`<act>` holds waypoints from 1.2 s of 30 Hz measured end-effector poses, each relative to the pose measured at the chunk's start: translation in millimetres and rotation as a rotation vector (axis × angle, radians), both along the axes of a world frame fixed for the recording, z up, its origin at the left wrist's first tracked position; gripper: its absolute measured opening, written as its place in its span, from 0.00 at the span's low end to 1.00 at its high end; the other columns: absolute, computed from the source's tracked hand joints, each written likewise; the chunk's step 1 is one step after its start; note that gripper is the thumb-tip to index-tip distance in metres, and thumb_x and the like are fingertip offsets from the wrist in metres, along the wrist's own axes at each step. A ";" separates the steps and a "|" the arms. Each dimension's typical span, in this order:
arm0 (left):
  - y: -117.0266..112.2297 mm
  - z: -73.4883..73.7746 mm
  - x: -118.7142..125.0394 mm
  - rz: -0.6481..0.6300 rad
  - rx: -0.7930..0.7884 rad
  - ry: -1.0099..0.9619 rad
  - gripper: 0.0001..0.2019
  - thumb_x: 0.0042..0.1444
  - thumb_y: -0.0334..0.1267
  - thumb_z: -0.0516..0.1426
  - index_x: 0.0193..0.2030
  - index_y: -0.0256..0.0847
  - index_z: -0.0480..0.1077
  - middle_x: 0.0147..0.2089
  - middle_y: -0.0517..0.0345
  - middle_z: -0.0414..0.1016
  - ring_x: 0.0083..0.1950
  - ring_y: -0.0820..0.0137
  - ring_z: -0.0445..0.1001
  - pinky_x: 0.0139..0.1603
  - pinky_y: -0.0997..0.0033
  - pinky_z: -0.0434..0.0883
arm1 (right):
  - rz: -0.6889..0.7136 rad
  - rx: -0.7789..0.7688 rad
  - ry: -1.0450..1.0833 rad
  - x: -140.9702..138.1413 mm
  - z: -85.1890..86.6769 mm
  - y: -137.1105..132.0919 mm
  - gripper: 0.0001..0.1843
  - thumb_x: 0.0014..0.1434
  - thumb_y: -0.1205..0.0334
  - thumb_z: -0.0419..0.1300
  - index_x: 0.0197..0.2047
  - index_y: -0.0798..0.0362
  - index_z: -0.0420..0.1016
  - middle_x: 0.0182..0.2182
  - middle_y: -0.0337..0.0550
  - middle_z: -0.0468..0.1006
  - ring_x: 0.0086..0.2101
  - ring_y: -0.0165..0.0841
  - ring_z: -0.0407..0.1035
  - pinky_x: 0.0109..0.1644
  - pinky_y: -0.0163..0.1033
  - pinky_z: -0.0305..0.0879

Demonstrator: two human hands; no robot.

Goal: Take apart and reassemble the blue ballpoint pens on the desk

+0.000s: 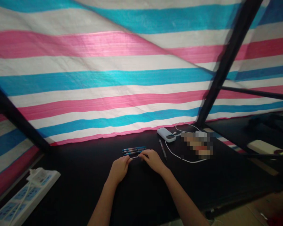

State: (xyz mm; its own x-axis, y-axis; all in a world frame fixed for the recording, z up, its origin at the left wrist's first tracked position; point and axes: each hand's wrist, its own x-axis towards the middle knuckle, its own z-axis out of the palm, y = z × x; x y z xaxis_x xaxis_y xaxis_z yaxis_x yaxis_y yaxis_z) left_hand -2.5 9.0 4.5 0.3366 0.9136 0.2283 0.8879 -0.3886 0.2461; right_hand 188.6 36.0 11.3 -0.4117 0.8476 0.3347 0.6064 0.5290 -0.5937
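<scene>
Both my hands rest on a black table [89, 182] and hold one thin pen [135, 158] between them. My left hand [119, 169] pinches its left end. My right hand [152, 160] grips its right end with curled fingers. Just beyond the hands lie several blue pens [133, 150] side by side. One more dark pen [163, 149] lies alone to the right, angled away from me.
A white power bank [166, 134] with a white cable [179, 156] lies at the back right, beside a blurred-out object. A white power strip [25, 196] sits at the left front corner. A striped pink, blue and white tarp [108, 78] hangs behind, crossed by black poles [226, 62].
</scene>
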 end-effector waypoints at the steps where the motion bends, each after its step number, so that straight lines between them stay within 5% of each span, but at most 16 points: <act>1: 0.0 0.1 0.0 -0.001 0.000 0.000 0.13 0.61 0.40 0.39 0.33 0.42 0.62 0.34 0.59 0.71 0.35 0.72 0.69 0.34 0.75 0.60 | -0.001 0.017 -0.023 -0.3 1.2 -0.8 0.12 0.59 0.58 0.50 0.30 0.52 0.72 0.29 0.40 0.74 0.31 0.30 0.67 0.36 0.35 0.54; 4: -0.1 0.6 -0.2 0.005 -0.007 0.003 0.13 0.61 0.40 0.39 0.33 0.42 0.62 0.34 0.59 0.71 0.35 0.72 0.69 0.34 0.75 0.60 | -0.013 0.109 -0.085 -1.3 4.1 -3.5 0.08 0.54 0.58 0.57 0.38 0.51 0.69 0.34 0.39 0.74 0.35 0.31 0.66 0.38 0.36 0.51; 9: -1.0 3.0 -0.4 0.022 -0.024 -0.004 0.13 0.61 0.40 0.39 0.34 0.42 0.63 0.34 0.59 0.71 0.36 0.72 0.70 0.35 0.75 0.61 | -0.012 0.198 -0.167 -2.1 3.5 -5.0 0.03 0.55 0.62 0.57 0.34 0.50 0.70 0.34 0.38 0.75 0.38 0.31 0.66 0.43 0.40 0.45; 16: -1.1 2.8 1.4 0.014 -0.026 -0.003 0.13 0.61 0.39 0.40 0.33 0.42 0.62 0.33 0.59 0.71 0.35 0.71 0.70 0.34 0.75 0.60 | 0.019 0.149 -0.120 -4.0 2.8 -4.3 0.10 0.53 0.59 0.58 0.40 0.51 0.67 0.35 0.40 0.75 0.37 0.33 0.66 0.39 0.38 0.48; 23: -1.2 2.5 1.6 0.010 -0.014 -0.009 0.13 0.61 0.39 0.39 0.33 0.42 0.62 0.34 0.59 0.71 0.36 0.72 0.70 0.35 0.75 0.60 | -0.021 0.159 -0.133 -4.2 2.3 -4.3 0.07 0.56 0.58 0.56 0.31 0.52 0.68 0.30 0.40 0.75 0.33 0.32 0.66 0.40 0.39 0.49; 28: -1.3 1.6 1.5 0.014 -0.017 0.003 0.13 0.61 0.39 0.39 0.33 0.42 0.62 0.33 0.59 0.71 0.35 0.72 0.69 0.35 0.75 0.60 | 0.022 0.107 -0.051 -6.4 1.1 -5.6 0.08 0.52 0.62 0.59 0.38 0.51 0.67 0.34 0.38 0.73 0.36 0.32 0.65 0.41 0.37 0.52; 36: -2.0 3.2 0.9 0.006 -0.013 -0.015 0.13 0.61 0.39 0.39 0.34 0.42 0.62 0.34 0.59 0.71 0.36 0.72 0.69 0.35 0.75 0.60 | 0.023 0.117 -0.074 -6.3 0.4 -4.9 0.07 0.57 0.60 0.54 0.34 0.52 0.71 0.34 0.41 0.75 0.37 0.32 0.67 0.42 0.39 0.51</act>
